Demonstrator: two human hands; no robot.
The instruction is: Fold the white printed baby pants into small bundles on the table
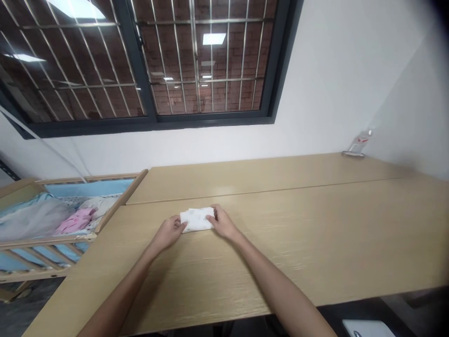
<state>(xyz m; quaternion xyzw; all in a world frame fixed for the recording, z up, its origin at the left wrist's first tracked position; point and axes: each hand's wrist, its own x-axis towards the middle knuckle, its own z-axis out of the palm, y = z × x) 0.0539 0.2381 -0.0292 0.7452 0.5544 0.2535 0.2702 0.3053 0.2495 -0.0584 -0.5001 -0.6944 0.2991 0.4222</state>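
A small folded white cloth (197, 220) with a faint pattern is stretched between my two hands, just over the wooden table (315, 234). My left hand (170, 231) pinches its left end, thumb on the near face and fingers curled behind. At the opposite end, my right hand (222, 223) grips the cloth the same way, with the thumb in front. Whether the cloth touches the tabletop, I cannot tell.
To the left stands a wooden crib (115, 206) with blue lining, holding a pink cloth (77, 221) and pale bedding. A clear bottle (360, 142) is at the table's far right corner. Behind rises a white wall (315, 93) with a barred window (210, 61).
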